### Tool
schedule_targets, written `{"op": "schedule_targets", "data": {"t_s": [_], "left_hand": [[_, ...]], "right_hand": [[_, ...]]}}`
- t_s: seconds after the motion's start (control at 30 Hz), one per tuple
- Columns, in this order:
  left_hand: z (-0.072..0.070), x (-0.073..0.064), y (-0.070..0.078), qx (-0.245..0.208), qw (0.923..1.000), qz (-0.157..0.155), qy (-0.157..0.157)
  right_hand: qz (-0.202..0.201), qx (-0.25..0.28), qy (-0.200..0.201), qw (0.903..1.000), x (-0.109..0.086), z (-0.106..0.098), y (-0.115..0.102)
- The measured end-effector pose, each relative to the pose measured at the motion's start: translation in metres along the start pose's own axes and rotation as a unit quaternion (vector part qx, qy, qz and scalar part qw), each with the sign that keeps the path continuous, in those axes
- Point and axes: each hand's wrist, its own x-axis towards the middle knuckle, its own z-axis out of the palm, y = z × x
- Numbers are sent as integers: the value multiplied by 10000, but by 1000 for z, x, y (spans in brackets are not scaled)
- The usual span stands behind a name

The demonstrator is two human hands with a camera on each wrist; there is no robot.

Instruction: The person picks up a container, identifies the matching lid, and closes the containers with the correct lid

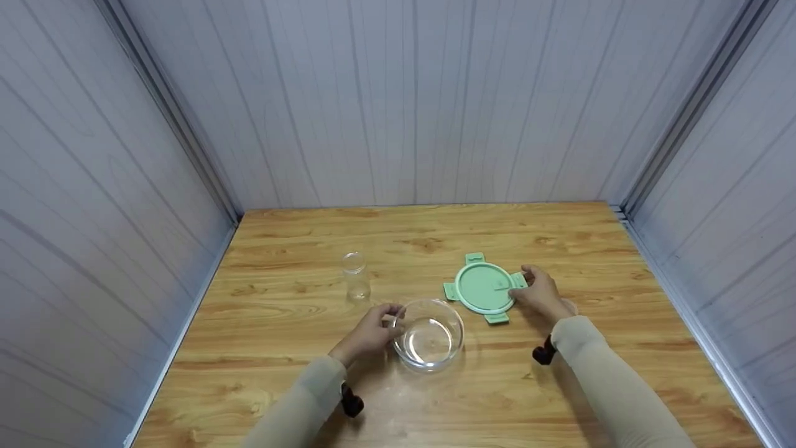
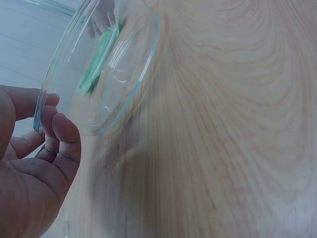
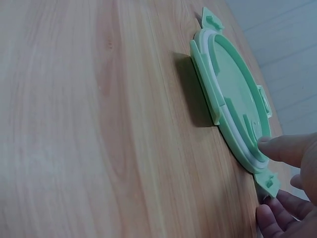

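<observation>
A round clear glass bowl [image 1: 429,358] stands on the table, and my left hand [image 1: 371,331] pinches its left rim between thumb and fingers. The left wrist view shows the fingertips [image 2: 64,128] at the glass edge. To the bowl's upper right lies a round green lid [image 1: 485,287] with flaps spread outward and a pale ring around its edge. My right hand [image 1: 540,292] grips the lid's right side. In the right wrist view the thumb [image 3: 282,149] presses its upper face near one flap, with the other fingers below that flap.
A tall clear glass [image 1: 357,277] stands behind and left of the bowl. Another clear rounded object [image 1: 569,306] shows partly behind the right wrist. Panelled walls [image 1: 410,106] border the wooden table [image 1: 298,242] at the back and sides.
</observation>
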Motion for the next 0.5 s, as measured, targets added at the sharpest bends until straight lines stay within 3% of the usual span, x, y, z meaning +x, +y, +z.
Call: {"op": "schedule_targets", "data": {"t_s": [0.5], "left_hand": [[-1,1,0,96,9999,136,3]], "right_hand": [[274,-236,-380,9986,7,-4,-4]]}}
